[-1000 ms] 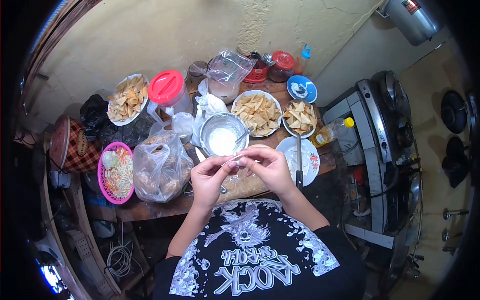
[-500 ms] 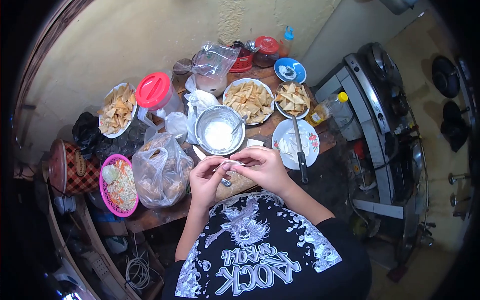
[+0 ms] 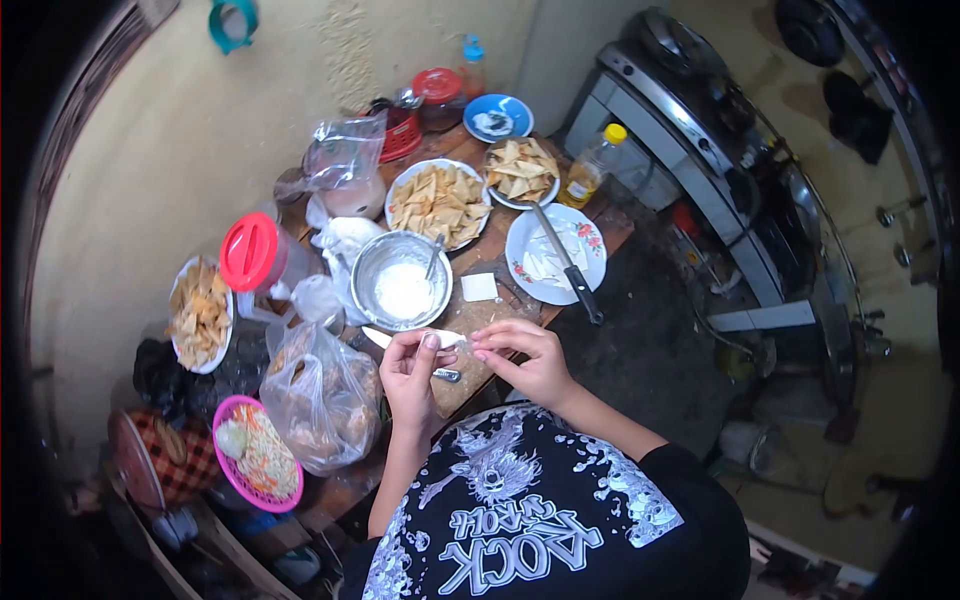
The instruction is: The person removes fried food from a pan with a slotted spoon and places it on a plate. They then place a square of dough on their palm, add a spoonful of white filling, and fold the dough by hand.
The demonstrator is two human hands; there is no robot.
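Observation:
My left hand point(image 3: 408, 380) pinches a small white wrapper point(image 3: 446, 338) between thumb and fingers, over a worn board point(image 3: 458, 392). Just to the right, my right hand point(image 3: 528, 360) has its thumb and fingertips slightly apart, close to the wrapper's edge. A knife point(image 3: 376, 337) lies under my left hand, which hides its middle. Beyond it, a flat white square wrapper point(image 3: 479, 287) rests on the board. A metal pot point(image 3: 362, 300) of white paste with a spoon point(image 3: 435, 257) stands behind my left hand. More white wrappers lie on the floral plate point(image 3: 518, 236).
Plates of folded triangular pastries point(image 3: 437, 200) stand at the back and left. A long-handled utensil point(image 3: 575, 275) overhangs the floral plate. A clear bag point(image 3: 325, 410), a pink basket of shredded vegetables point(image 3: 222, 470), a red-lidded pitcher point(image 3: 252, 250) and an oil bottle point(image 3: 594, 165) surround the workspace.
My hands were together on the small wrapper; now my right hand has drawn away to the right while my left keeps it. The view has shifted and turned.

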